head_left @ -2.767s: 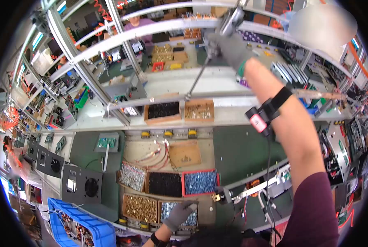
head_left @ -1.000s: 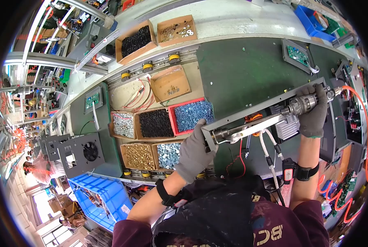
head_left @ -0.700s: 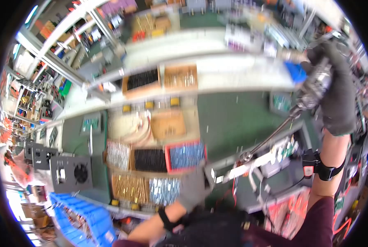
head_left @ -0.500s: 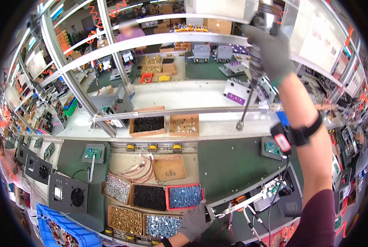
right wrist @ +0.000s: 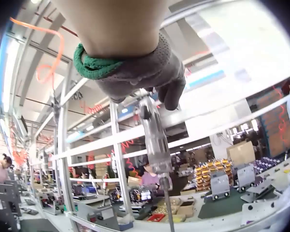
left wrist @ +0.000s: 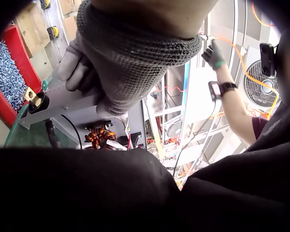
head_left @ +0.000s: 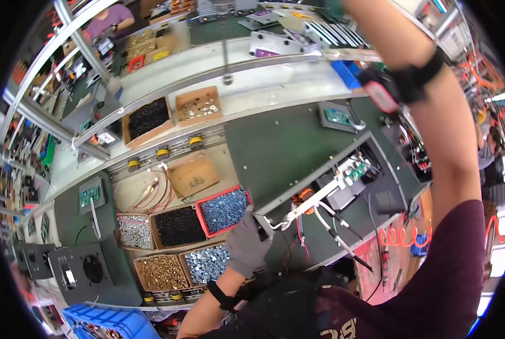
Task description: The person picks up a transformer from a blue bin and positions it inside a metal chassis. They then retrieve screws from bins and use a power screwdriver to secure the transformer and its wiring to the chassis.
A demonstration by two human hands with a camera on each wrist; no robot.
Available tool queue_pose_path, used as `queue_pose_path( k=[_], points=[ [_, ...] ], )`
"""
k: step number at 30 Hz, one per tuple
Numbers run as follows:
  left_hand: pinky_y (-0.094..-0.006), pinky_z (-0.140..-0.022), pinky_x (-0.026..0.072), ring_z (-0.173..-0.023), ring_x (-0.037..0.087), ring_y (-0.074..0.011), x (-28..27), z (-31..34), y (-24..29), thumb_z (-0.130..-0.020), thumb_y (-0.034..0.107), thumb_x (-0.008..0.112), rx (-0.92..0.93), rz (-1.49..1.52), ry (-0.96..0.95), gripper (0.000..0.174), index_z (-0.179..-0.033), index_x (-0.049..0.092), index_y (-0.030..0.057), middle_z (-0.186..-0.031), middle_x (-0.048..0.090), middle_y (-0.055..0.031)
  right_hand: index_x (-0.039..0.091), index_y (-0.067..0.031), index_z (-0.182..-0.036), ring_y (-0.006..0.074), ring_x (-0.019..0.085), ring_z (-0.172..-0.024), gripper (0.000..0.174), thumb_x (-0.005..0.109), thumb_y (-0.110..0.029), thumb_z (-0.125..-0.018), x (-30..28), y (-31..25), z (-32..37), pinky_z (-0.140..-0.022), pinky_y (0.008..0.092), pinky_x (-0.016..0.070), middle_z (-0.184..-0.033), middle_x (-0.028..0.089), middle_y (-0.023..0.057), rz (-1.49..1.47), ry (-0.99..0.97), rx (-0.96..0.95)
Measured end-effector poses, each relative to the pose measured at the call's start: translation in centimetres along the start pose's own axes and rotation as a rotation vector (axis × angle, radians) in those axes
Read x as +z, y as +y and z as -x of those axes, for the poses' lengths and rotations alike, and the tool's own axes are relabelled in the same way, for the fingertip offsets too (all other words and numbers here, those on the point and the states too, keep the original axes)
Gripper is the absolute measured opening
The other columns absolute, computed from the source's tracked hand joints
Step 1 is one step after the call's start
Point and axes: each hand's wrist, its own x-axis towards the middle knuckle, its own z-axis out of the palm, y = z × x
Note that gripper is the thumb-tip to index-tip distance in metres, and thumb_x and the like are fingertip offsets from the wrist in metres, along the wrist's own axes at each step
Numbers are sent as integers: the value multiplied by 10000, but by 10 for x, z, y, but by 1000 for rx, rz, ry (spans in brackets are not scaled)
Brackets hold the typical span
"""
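My gloved left hand [head_left: 248, 243] grips the near left corner of a grey metal chassis [head_left: 385, 195]; in the left wrist view its fingers curl over the perforated panel [left wrist: 58, 104]. Inside the chassis are a green circuit board [head_left: 355, 169], a heat sink [head_left: 343, 195] and a copper coil [head_left: 304, 199]. My right hand [left wrist: 214, 56] is raised high overhead, fingers loosely spread, mostly cut off in the head view. An air screwdriver [right wrist: 156, 140] hangs upright just beyond that hand, overlapping it in the right wrist view. Its long bit [head_left: 226, 53] points down.
Left of the chassis stand a red-rimmed box of blue screws [head_left: 225, 212], a box of black screws [head_left: 179, 226], brass parts [head_left: 161, 272] and washers [head_left: 206, 264]. A metal rail [head_left: 168, 87] crosses behind. A fan panel [head_left: 86, 271] and blue crate [head_left: 108, 322] stand left.
My right hand has lifted the air screwdriver from the chassis and let go of it overhead. My left hand, earlier at the washers, has stayed at the chassis corner lately.
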Motion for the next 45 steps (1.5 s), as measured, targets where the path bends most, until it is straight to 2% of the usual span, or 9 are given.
queue_pose_path(
  k=[3,6,10,14,24,28,33,35,45],
  points=[
    [-438,-698,529,-771,664,-347,0,-1,-2,-693,311,769,24,-22,54,819,-1356,368,49,-949,661,-145,637,-6,-1108,149,577,-834,487,657,-431,-873,-112,-27,74,-729,287,493,-942,621,94,-257,-176,16],
    [-454,-739,531,-827,661,-378,-14,-12,-6,-713,325,759,6,-31,-47,804,-1363,367,58,-996,659,-172,606,-14,-1157,207,611,-926,374,643,-225,-851,-200,40,157,-850,299,461,-1031,638,114,-214,-208,23],
    [-459,-807,523,-982,634,-369,-52,-79,-19,-732,417,758,-4,-293,-90,839,-1402,346,123,-1173,586,-181,573,-51,-1215,169,591,-934,470,706,-235,-803,-228,49,263,-825,288,466,-1023,600,80,159,-877,750],
    [-437,-859,499,-1094,581,-348,-59,-103,-16,-742,441,756,-183,-424,179,878,-1439,317,137,-1259,516,-161,499,-175,-1316,274,485,-1195,495,582,-203,-829,-190,117,413,-1016,414,385,-1253,543,60,798,-1001,-281],
    [-453,-892,491,-1085,590,-348,-20,16,-45,-815,364,705,-311,-226,61,621,-1351,451,178,-1244,538,-135,627,-146,-863,264,495,-1170,190,626,-249,-702,-161,143,399,-1059,423,372,-1020,614,12,399,-1095,-697],
    [-436,-887,487,-1064,597,-344,-16,34,-55,-831,329,693,-342,-35,88,494,-1279,540,188,-1206,568,-124,578,-122,-806,272,572,-1010,280,719,-171,-568,-172,118,358,-865,410,487,-930,632,18,79,-884,-534],
    [-418,-875,487,-1026,612,-326,-7,40,-54,-840,304,686,-319,50,147,472,-1266,555,148,-1180,586,-127,652,-72,-804,295,646,-776,167,725,-173,-692,-162,92,420,-697,382,509,-827,674,74,-584,-974,529],
    [-386,-856,491,-988,630,-290,1,43,-44,-857,300,677,-302,157,129,449,-1255,572,120,-1130,618,-131,639,-77,-895,308,651,-821,273,724,-284,-739,-157,57,463,-734,384,505,-904,672,96,-544,-909,113],
    [-330,-924,454,-1035,609,-264,47,51,-32,-970,430,503,-389,623,-92,508,-1237,560,1,-1122,646,-160,600,-109,-1150,356,602,-1016,525,778,-338,-713,-135,35,498,-843,416,497,-1173,599,140,-784,-829,449]
  ],
)
